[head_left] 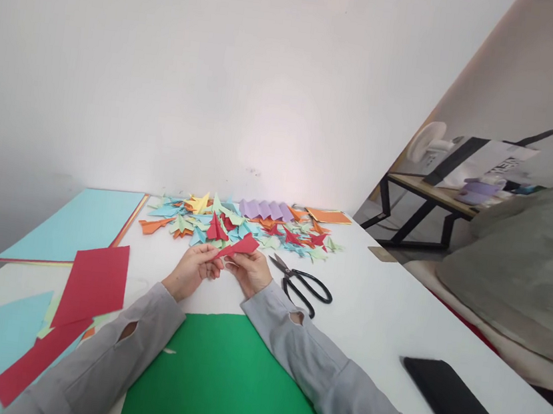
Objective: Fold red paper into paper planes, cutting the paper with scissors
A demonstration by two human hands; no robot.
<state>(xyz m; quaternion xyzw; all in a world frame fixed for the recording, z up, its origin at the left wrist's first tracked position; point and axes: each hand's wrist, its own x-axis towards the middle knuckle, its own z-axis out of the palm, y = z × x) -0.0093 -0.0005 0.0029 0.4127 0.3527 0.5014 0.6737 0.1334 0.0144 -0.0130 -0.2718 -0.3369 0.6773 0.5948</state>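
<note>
Left hand and right hand pinch seemingly part-folded red paper; folded pieces lie heaped, flat sheets unfolded.

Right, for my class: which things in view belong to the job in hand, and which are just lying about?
Likely the job:
red folded paper, in left hand and right hand
heap of folded pieces
scissors
red sheet

Probably just lying about:
black object, unclear what
side table and its contents
</note>
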